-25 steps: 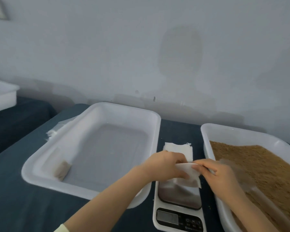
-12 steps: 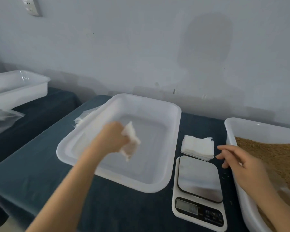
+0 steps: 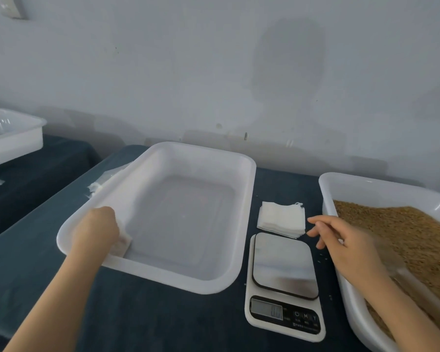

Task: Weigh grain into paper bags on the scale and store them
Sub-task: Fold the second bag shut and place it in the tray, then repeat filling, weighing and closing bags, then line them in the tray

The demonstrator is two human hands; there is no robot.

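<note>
Steel-topped white scale [image 3: 285, 270], 5 o'clock, now bare. Left hand [image 3: 97, 231], gripping the filled white paper bag [image 3: 123, 244], has lowered it into the 8 o'clock corner of the white plastic tray [image 3: 183, 280]: stored. Right hand [image 3: 348, 245], fingers spread, nears the flat white bag stack [image 3: 281, 218], 1 o'clock.

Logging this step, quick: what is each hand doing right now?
Left hand: closed on a small white bag in the white tray, near-left corner.
Right hand: open, holding nothing, near the bag stack.
</note>
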